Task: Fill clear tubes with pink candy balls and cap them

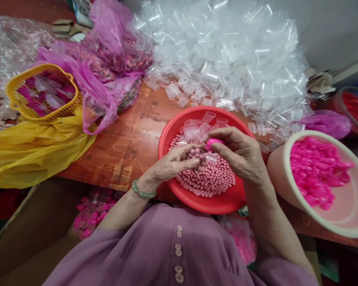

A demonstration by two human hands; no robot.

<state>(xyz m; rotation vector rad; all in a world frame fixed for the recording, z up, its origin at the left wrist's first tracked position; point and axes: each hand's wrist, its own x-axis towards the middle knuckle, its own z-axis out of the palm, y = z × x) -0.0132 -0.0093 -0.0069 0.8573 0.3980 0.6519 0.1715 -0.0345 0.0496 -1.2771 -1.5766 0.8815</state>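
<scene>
On the reddish-brown wooden table (131,139), a red bowl (167,139) sits directly in front of the person. It holds a mound of small pink beads (209,180) and several clear plastic tubes (197,129) at its far side.

Both hands work above the bowl. The right hand (241,153) has its fingers closed around a bright pink cap (214,143), pinched between thumb and fingertips. The left hand (174,163) has its fingers drawn together at the tips, touching a small clear tube (211,159) held between the two hands just over the beads. A green bead bracelet (141,192) circles the left wrist.

To the right, touching the table edge, a pale pink tub (286,186) holds more pink caps (316,171). Behind the bowl, a large heap of clear tubes (226,55) covers the far table surface up to a grey wall (331,28). To the left lie pink plastic bags (107,63), a yellow basket (14,97) and a yellow bag (32,147). At the far right, a clear container with red contents (355,107) is partly in view.
</scene>
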